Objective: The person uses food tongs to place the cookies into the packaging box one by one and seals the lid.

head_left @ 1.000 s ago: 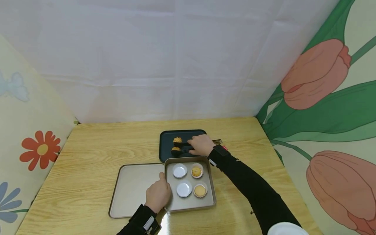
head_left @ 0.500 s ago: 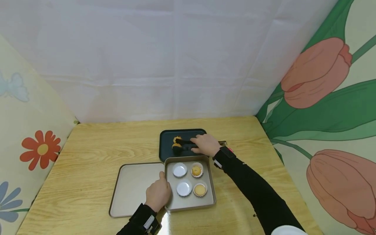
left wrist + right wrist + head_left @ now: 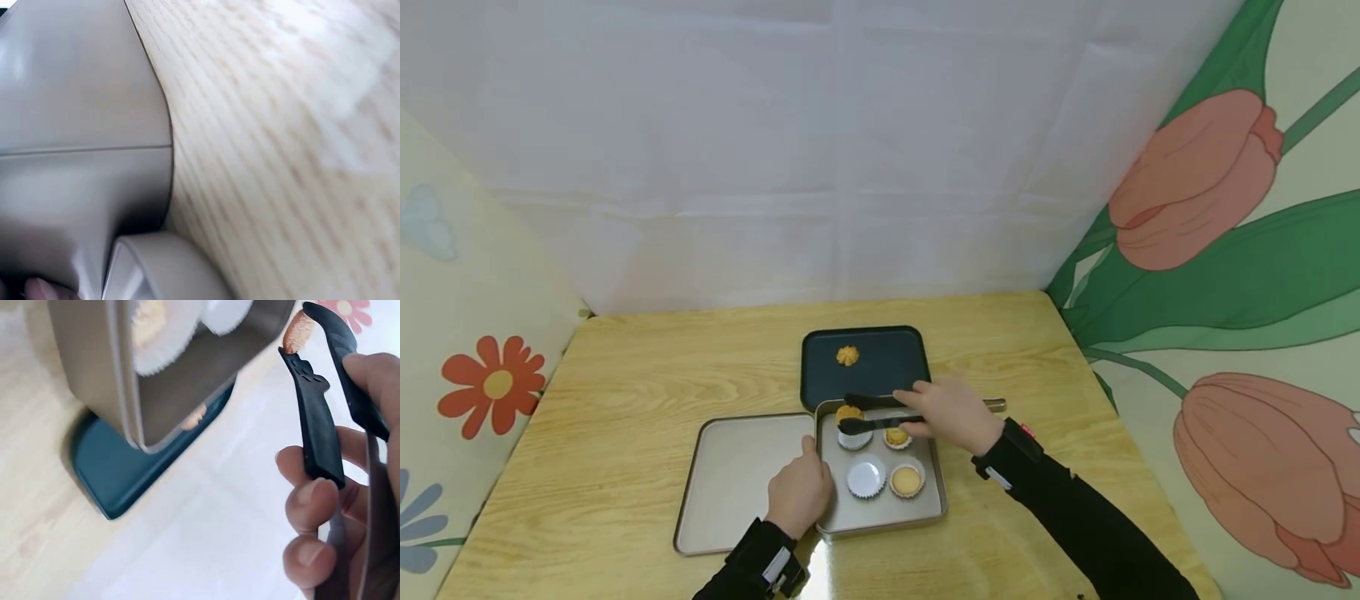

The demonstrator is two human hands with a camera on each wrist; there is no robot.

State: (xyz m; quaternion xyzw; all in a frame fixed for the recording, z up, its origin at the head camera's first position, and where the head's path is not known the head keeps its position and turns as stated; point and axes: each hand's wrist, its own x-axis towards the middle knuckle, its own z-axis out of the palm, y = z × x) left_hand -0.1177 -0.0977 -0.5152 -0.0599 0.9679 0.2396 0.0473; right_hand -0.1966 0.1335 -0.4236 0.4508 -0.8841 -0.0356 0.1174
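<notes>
My right hand (image 3: 953, 412) grips black-tipped tongs (image 3: 320, 425). Their tips pinch a small golden-brown pastry (image 3: 849, 413), which hangs over the far left foil-like white cup (image 3: 854, 442) in the square metal baking pan (image 3: 880, 524). My left hand (image 3: 800, 492) holds the pan's left wall, its thumb along the rim; only a fingertip (image 3: 42, 289) shows in the left wrist view. On the pan's right side, one cup holds a golden pastry (image 3: 897, 437), partly behind the tongs, and another a smooth yellow tart (image 3: 907, 481). A white cup (image 3: 866, 477) stands at near left with nothing in it.
Behind the pan lies a dark green tray (image 3: 891, 354) with one golden pastry (image 3: 847, 356) on it. A flat metal tray (image 3: 730, 483) lies left of the pan, right beside it. The wooden table (image 3: 625, 400) ends at a white cloth.
My right hand has brought the tongs and the pastry from the dark green tray toward me, over the baking pan. One pastry stays on that tray. My left hand keeps its place.
</notes>
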